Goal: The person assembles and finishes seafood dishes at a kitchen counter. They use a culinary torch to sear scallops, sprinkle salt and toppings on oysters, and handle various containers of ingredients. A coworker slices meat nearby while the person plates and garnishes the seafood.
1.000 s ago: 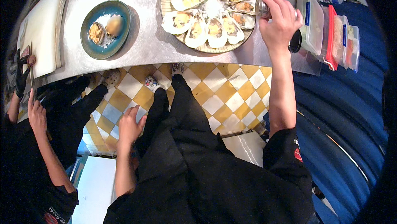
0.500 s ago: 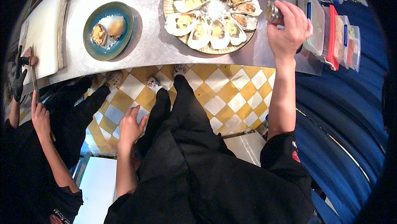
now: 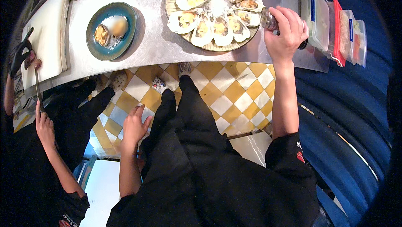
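My right hand [image 3: 287, 36] is wrapped round a small spice grinder [image 3: 268, 19], which lies tilted on its side with its glassy end toward the oysters. The grip hides its middle; a dark end shows past the palm. Just left of it, a striped round plate [image 3: 183, 38] bears a ring of opened oysters [image 3: 221, 30] with yellowish toppings around a white salt-like mound [image 3: 218, 7]. The grinder is at the plate's right rim, above or beside it; I cannot tell how high. My left hand [image 3: 135, 126] hangs below the counter's edge, fingers loosely stretched, holding nothing.
A teal plate [image 3: 93, 38] with an opened shell stands on the steel counter [image 3: 155, 45]. Lidded plastic containers [image 3: 316, 19] crowd the right end. At left, a co-worker's gloved hand [image 3: 19, 55] and bare hand [image 3: 45, 126] work with a long utensil over a white cutting board [image 3: 48, 30].
My right hand has moved left with the grinder, closer to the oyster plate. The left hand has barely shifted. The co-worker's hands have moved a little.
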A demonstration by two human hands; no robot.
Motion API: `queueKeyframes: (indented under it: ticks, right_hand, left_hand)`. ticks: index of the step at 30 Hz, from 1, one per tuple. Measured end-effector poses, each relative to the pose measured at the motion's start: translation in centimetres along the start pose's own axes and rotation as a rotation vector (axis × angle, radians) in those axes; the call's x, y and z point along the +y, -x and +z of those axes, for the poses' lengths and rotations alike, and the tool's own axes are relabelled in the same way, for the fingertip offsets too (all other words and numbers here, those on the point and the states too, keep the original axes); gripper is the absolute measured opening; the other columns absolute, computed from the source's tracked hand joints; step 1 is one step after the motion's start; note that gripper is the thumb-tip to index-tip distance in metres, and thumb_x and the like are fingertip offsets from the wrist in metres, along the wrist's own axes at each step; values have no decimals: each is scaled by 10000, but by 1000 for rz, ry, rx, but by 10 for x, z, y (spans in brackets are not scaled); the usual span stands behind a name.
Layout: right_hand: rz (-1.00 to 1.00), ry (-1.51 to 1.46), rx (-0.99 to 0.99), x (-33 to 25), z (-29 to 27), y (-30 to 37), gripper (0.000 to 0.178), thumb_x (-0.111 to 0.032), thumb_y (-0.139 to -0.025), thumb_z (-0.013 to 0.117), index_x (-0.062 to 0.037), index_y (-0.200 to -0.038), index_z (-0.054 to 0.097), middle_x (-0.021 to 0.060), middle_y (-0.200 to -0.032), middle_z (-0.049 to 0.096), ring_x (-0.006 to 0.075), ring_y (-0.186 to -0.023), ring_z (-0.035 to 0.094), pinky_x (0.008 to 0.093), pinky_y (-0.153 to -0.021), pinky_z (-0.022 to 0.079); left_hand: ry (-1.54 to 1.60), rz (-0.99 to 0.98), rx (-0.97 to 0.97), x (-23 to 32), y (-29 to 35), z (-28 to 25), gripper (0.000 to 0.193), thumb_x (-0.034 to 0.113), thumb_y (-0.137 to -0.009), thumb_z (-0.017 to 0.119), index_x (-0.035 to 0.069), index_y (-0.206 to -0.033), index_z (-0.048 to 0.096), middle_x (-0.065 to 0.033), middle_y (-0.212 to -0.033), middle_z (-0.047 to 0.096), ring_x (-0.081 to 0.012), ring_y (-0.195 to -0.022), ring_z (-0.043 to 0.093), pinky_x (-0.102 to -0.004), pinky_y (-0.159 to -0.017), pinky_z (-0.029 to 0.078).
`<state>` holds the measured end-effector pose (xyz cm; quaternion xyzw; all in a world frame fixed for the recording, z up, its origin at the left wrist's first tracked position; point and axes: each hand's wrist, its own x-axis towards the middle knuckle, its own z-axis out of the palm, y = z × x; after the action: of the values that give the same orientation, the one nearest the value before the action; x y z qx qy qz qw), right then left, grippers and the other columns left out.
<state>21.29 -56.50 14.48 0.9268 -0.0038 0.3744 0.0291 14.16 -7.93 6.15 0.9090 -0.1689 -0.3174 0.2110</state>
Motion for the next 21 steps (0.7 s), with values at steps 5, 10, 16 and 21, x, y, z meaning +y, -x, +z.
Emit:
queueKeyframes:
  ticks: [5, 10, 16, 21]
  right_hand:
    - [11, -2, -42, 2, 0, 2, 418, 4, -634, 677, -230, -978, 708, -59, -1026, 658, 172, -1059, 614, 466, -993, 318]
    - [55, -33, -43, -3, -6, 1, 440, 6, -628, 673, -227, -1000, 708, -56, -1041, 664, 176, -1061, 615, 462, -994, 324]
    - [81, -125, 3, -26, -20, -9, 442, -16, -623, 669, -226, -1010, 709, -53, -1069, 663, 183, -1083, 606, 456, -996, 330]
    - [3, -54, -92, -35, -14, 7, 463, 13, -615, 651, -207, -1020, 702, -40, -1046, 663, 185, -1065, 616, 442, -1003, 323]
  left_hand:
    - [-12, 39, -4, -1, 0, 0, 500, 238, -835, 741, -14, -1243, 600, -263, -1189, 629, -440, -1028, 637, -472, -860, 531]
    - [-29, 46, 16, 1, 3, 0, 499, 227, -829, 743, -10, -1244, 600, -254, -1191, 631, -436, -1028, 638, -467, -865, 529]
    - [-7, 18, -28, 4, 3, 2, 502, 221, -825, 744, -1, -1251, 598, -250, -1194, 628, -432, -1021, 640, -471, -855, 530]
    - [4, 27, -19, 6, 4, 0, 509, 223, -824, 747, -3, -1253, 595, -250, -1194, 627, -431, -1023, 639, -473, -850, 530]
